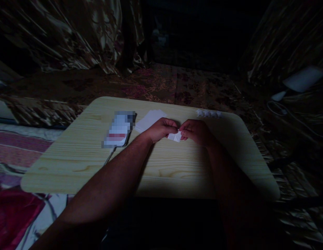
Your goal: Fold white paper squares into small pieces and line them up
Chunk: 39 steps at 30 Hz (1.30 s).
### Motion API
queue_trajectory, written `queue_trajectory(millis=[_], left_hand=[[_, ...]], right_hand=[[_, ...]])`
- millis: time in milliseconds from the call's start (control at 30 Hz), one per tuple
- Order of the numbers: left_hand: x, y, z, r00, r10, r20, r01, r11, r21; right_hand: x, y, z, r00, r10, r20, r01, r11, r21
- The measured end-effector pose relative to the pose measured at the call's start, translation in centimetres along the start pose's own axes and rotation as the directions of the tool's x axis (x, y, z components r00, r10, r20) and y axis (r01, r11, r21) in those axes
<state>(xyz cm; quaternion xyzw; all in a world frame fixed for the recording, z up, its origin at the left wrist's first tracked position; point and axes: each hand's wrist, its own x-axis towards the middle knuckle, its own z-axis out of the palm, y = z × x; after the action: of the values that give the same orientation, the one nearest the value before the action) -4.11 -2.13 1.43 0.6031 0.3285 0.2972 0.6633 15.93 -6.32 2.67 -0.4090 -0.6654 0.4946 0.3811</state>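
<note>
A small piece of white folded paper (174,136) with crease lines is held between both hands, just above the wooden table (171,170). My left hand (162,128) pinches its left and upper side, thumb on top. On the other side my right hand (194,132) grips the right edge between thumb and fingers; the hand lies in shadow. Behind my left hand lies a stack of white paper sheets (149,119). Several small folded white paper pieces (209,113) stand in a row near the table's far right edge.
A phone (119,130) with a blurred screen lies left of the paper stack, a cable (110,156) running from its lower end. Patterned curtains (98,34) hang beyond the table. A white lamp-like object (303,80) is at right; striped bedding (17,149) at left.
</note>
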Motion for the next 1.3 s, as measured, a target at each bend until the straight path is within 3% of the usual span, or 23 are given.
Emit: queue_trajectory(millis=[533, 1300], left_hand=[[-0.22, 0.17, -0.06, 0.998, -0.007, 0.058, -0.001, 0.991, 0.137], [-0.06, 0.46, -0.42, 0.988, -0.041, 0.15, 0.009, 0.979, 0.206]], right_hand=[[-0.2, -0.34, -0.18, 1.0, -0.001, 0.023, 0.001, 0.999, -0.036], [-0.28, 0.04, -0.3, 0.998, 0.012, 0.069, -0.009, 0.999, -0.051]])
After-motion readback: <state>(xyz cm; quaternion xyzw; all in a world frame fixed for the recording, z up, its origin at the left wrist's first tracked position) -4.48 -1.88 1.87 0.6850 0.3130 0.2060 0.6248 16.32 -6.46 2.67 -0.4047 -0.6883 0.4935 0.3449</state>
